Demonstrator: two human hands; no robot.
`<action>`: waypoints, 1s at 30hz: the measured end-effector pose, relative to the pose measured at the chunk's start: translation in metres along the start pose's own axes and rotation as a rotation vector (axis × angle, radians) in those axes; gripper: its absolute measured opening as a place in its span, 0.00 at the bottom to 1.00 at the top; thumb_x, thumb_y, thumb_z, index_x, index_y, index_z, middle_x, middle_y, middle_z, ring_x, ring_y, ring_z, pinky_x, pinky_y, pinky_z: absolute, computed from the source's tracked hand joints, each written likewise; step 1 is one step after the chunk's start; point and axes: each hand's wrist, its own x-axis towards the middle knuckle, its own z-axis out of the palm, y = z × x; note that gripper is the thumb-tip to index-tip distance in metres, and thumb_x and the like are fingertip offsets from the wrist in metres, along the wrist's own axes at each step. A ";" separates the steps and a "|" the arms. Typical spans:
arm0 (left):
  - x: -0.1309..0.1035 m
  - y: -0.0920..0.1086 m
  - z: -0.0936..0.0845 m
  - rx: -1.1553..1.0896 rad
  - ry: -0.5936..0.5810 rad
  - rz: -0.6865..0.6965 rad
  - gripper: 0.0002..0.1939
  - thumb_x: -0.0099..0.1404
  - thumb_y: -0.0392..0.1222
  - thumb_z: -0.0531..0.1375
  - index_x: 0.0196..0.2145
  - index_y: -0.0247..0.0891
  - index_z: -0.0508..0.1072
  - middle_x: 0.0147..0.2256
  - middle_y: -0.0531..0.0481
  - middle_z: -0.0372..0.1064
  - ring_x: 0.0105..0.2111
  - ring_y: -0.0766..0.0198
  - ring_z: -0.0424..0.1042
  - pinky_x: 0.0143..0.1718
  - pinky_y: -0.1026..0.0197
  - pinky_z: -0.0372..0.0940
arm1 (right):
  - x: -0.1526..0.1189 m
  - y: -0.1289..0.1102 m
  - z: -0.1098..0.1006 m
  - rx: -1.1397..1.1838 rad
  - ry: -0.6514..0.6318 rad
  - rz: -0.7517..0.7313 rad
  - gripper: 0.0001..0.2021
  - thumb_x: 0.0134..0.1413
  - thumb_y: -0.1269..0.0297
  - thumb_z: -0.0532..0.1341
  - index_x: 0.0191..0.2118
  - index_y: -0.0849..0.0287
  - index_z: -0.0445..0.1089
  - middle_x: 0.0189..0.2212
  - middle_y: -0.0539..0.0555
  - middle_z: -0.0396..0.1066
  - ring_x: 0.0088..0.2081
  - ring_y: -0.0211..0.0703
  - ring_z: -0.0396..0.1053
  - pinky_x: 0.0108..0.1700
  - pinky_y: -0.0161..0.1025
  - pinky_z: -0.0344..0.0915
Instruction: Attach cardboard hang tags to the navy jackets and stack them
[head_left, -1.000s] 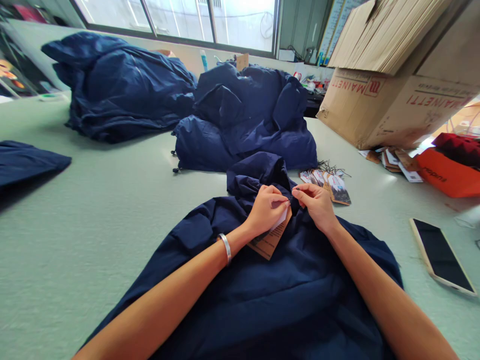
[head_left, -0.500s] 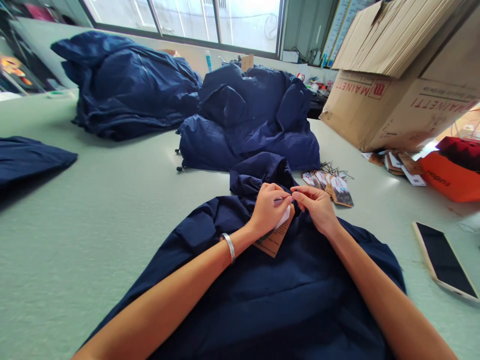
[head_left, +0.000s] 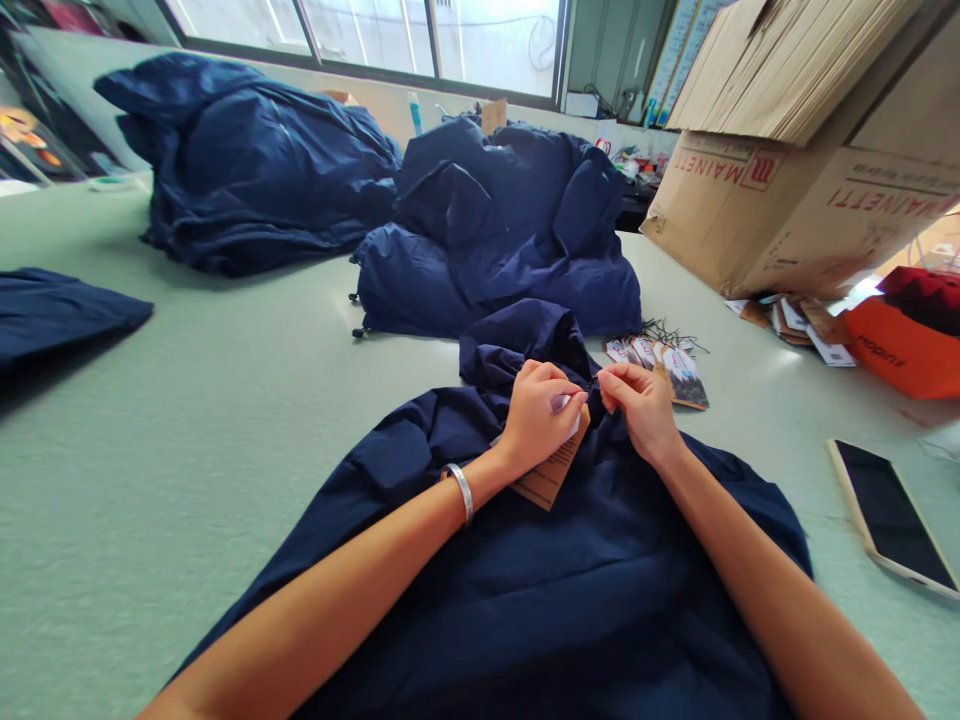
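Note:
A navy jacket (head_left: 517, 600) lies spread in front of me, its hood (head_left: 517, 330) pointing away. Near the collar, my left hand (head_left: 541, 415) is closed in a pinch on a thin dark tag string. The brown printed hang tag (head_left: 551, 482) hangs below that hand over the fabric, with a bit of white label showing by the fingers. My right hand (head_left: 641, 405) pinches the other part of the string, thumb against forefinger, a short gap from the left fingertips. The string is mostly hidden by the fingers.
A fanned stack of hang tags (head_left: 684, 375) with black strings lies just beyond my right hand. Farther right are a phone (head_left: 896, 515), an orange bag (head_left: 900, 350) and a large cardboard box (head_left: 750, 210). Folded navy garments (head_left: 502, 230) and a navy heap (head_left: 255, 170) stand behind.
My right hand has shifted slightly right, and its fingertips have drawn a little apart from the left ones. The left hand stays nearly in place, covering more of the white label.

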 end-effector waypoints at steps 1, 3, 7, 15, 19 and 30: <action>0.000 0.000 0.000 -0.003 -0.005 -0.006 0.05 0.61 0.35 0.63 0.27 0.37 0.78 0.28 0.50 0.70 0.35 0.61 0.64 0.41 0.55 0.63 | 0.000 0.001 0.000 0.000 -0.003 -0.002 0.12 0.43 0.56 0.69 0.26 0.59 0.72 0.15 0.45 0.62 0.18 0.32 0.56 0.23 0.34 0.53; 0.000 0.001 -0.001 -0.009 -0.022 -0.021 0.06 0.60 0.35 0.63 0.26 0.37 0.78 0.27 0.50 0.70 0.35 0.61 0.64 0.41 0.55 0.63 | 0.000 0.002 -0.001 -0.005 -0.006 -0.004 0.11 0.44 0.57 0.68 0.26 0.59 0.71 0.15 0.45 0.62 0.18 0.32 0.56 0.24 0.34 0.52; 0.001 0.001 -0.001 -0.004 -0.072 -0.044 0.06 0.60 0.34 0.63 0.26 0.38 0.78 0.28 0.50 0.71 0.35 0.61 0.65 0.43 0.54 0.63 | 0.002 0.002 -0.003 -0.024 0.020 -0.019 0.11 0.45 0.57 0.68 0.26 0.59 0.70 0.15 0.45 0.61 0.19 0.32 0.55 0.23 0.34 0.51; -0.001 -0.002 -0.001 -0.019 -0.068 -0.084 0.06 0.60 0.34 0.63 0.26 0.37 0.78 0.28 0.49 0.70 0.36 0.60 0.64 0.43 0.55 0.63 | 0.003 0.002 -0.005 0.034 -0.027 0.040 0.12 0.45 0.55 0.68 0.28 0.59 0.73 0.17 0.46 0.63 0.19 0.32 0.57 0.24 0.35 0.53; -0.002 -0.003 0.000 -0.023 -0.034 -0.069 0.06 0.61 0.35 0.62 0.26 0.38 0.78 0.27 0.50 0.70 0.35 0.61 0.64 0.42 0.55 0.63 | -0.001 -0.003 0.000 0.003 -0.090 0.131 0.16 0.40 0.53 0.70 0.31 0.60 0.75 0.19 0.47 0.66 0.20 0.33 0.58 0.23 0.35 0.55; -0.004 -0.002 0.000 0.013 -0.072 -0.034 0.07 0.62 0.36 0.62 0.27 0.38 0.78 0.27 0.50 0.68 0.34 0.61 0.63 0.41 0.55 0.62 | -0.002 -0.002 0.001 -0.127 -0.120 0.100 0.14 0.36 0.54 0.70 0.25 0.59 0.74 0.17 0.47 0.66 0.20 0.33 0.57 0.24 0.34 0.54</action>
